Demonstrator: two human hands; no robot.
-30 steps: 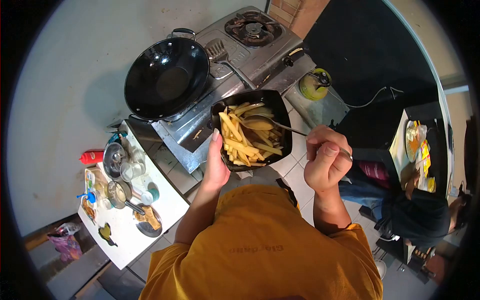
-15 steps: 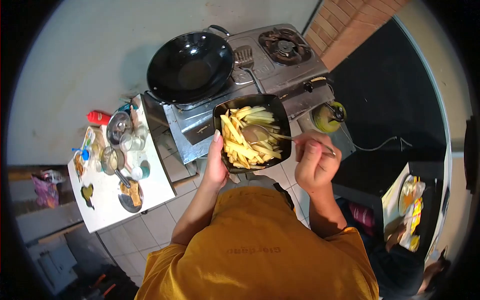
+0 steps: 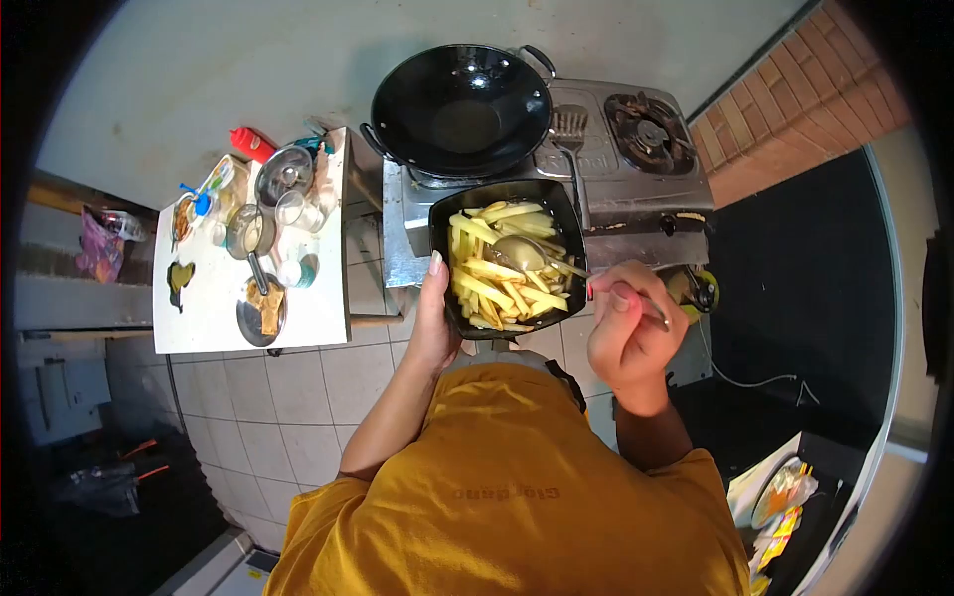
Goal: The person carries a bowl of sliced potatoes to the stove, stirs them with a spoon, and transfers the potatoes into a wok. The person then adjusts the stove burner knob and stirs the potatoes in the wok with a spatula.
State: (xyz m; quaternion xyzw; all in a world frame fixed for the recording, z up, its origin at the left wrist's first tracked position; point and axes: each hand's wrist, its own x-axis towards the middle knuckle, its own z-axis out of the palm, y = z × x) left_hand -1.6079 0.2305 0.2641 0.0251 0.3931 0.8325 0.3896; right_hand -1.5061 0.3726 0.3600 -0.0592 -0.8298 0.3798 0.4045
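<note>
Bowl (image 3: 568, 214), black, square with rounded corners and a smooth finish, serves as the landmark; it is held in front of the person's body, near side of the stove. Pale yellow potato sticks (image 3: 487, 283) fill most of its interior. A silver metal spoon (image 3: 524, 254) rests with its head among the sticks, its handle running out over the bowl's right side.

Placement: the bowl is kept roughly level, apparently so that the contents stay inside while the spoon is in them. Beyond the bowl, a black round two-handled wok (image 3: 462, 119) sits on the silver metal stove (image 3: 651, 189), presumably over a burner. Beyond and to the right of the bowl, a slotted metal spatula (image 3: 571, 129) lies flat on the stove top. Left of the bowl stands a white table (image 3: 209, 323) carrying cookware and containers.

Left hand (image 3: 434, 313): partly curled, gripping the bowl's left side, thumb upright near the rim; the remaining fingers are hidden, evidently supporting it from below.

Right hand (image 3: 636, 328): closely curled right of the bowl, pinching the spoon handle between thumb and fingers, the handle's end protruding past the grip.
</note>
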